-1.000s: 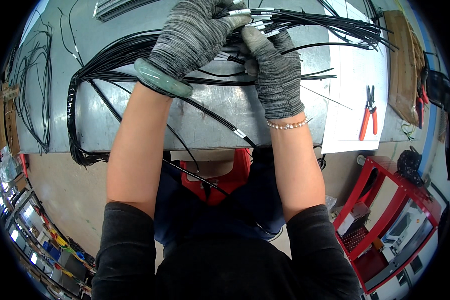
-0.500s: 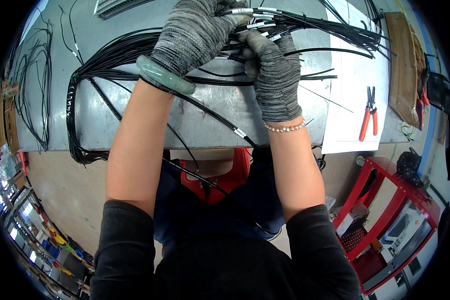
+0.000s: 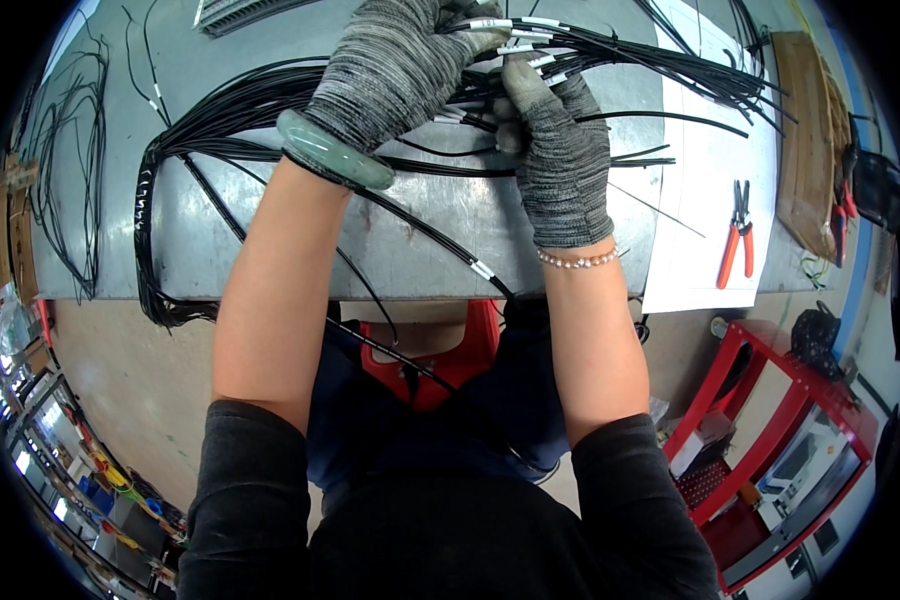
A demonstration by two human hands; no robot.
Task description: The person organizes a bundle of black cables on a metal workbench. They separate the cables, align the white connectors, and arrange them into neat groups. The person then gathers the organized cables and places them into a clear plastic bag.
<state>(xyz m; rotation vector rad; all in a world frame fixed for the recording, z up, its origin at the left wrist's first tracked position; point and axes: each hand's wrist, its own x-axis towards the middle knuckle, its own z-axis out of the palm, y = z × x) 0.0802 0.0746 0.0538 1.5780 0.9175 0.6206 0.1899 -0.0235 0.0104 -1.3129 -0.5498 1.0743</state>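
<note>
Risk of tangling: judging by the crowding, the loose black strands fanning toward the upper right could snag one another if the gathered ends are pulled sideways.
Risk of slipping: the thick knitted gloves probably dull the feel, so a thin strand could slide out of the grip unnoticed.
Risk at the edge: loops hanging over the near edge of the metal table might drag more cable off by their own weight.
Left hand: gloved in grey knit, fingers curled shut around the wire bundle at top centre; a green bangle sits on the wrist.
Right hand: gloved likewise, thumb and fingers pinched on the white-tagged ends just beside the left hand; a bead bracelet circles the wrist.
Look of the bundle: many thin black cables, each with a short white sleeve near its tip, sweeping from a big loop at the left across the table.
Nearby: red-handled pliers lie on white paper at the right, well apart from the hands.
</note>
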